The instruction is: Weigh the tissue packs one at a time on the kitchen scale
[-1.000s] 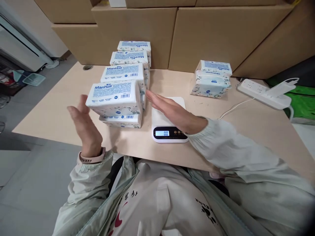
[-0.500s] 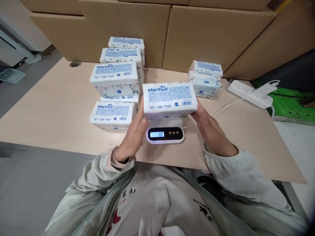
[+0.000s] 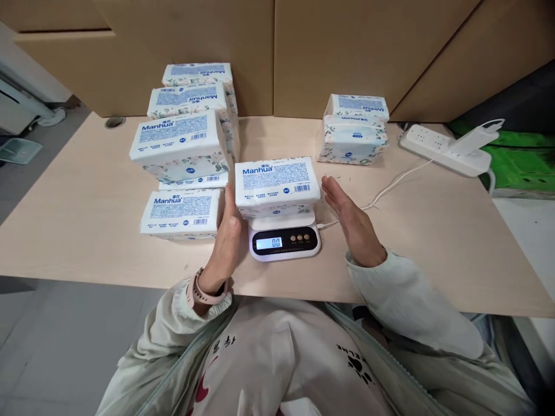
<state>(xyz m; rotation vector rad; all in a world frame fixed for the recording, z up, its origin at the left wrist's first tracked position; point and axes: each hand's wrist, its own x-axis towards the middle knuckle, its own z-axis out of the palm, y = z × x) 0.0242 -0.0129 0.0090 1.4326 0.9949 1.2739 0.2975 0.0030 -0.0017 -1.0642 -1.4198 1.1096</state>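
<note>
Nearest me along the table's (image 3: 433, 260) edge, a pink wristband (image 3: 207, 296) circles the left wrist. The left hand (image 3: 228, 234) stands upright with straight fingers close together, just beside the wrapped pack (image 3: 275, 185); whether it touches, I can't tell. The right hand (image 3: 355, 228) is spread flat, palm facing the pack, a gap between them. Between the hands sits a white scale (image 3: 285, 255), its display (image 3: 269, 243) reading 0.0, and the pack lies on it, printed face up. Left of the left hand lies another pack (image 3: 181, 212); more packs (image 3: 177, 138) are piled farther back. At far right are other packs (image 3: 353, 141) and a power strip (image 3: 433, 150). Cardboard boxes (image 3: 195, 34) line the far side.
</note>
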